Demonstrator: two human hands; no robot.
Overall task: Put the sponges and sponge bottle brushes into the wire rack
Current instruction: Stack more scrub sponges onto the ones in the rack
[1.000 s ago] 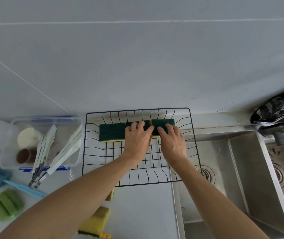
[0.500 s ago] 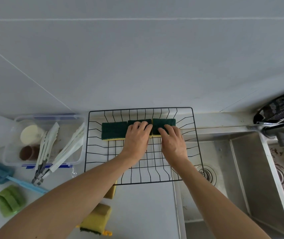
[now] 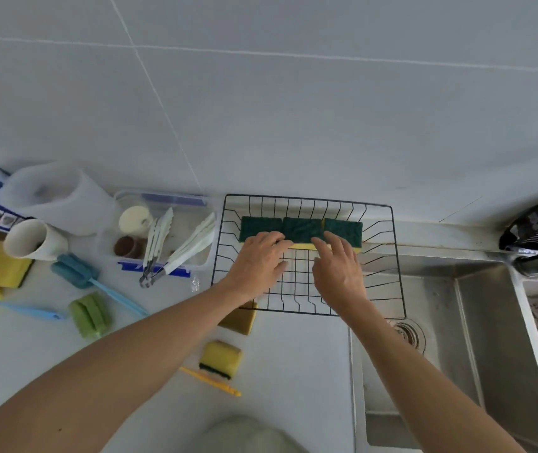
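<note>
wire rack (image 3: 379, 256): sits on the tabletop (image 3: 293, 371) against the wall, its right part hanging over the sink (image 3: 477, 322); a hard push on the row could shift it sideways toward the basin
sponges in the rack (image 3: 300, 227): three green-topped, yellow-bodied ones stand on edge in a row along the far wall of the rack; with only wire under them, a careless hand pulling away could tip one flat or knock the row askew
left hand (image 3: 257, 259): fingers loosely spread, tips resting at the lower edge of the left and middle sponges, pinching nothing
right hand (image 3: 338, 269): fingers spread and lifted slightly, tips near the right sponge, holding nothing
blue bottle brush (image 3: 77, 271): lies on the tabletop left of the rack, not yet put in
green bottle brush (image 3: 89, 313): just in front of the blue one, also outside the rack
yellow bottle brush (image 3: 220, 358): near the front of the tabletop, handle pointing right; a forearm sweeping back could brush it off
loose sponge (image 3: 239, 322): partly under the left forearm at the rack's front left corner, easy to miss
change: both hands have drawn back from the tops of the sponges, fingers opening, and the view has swung left, showing more of the clutter there
</note>
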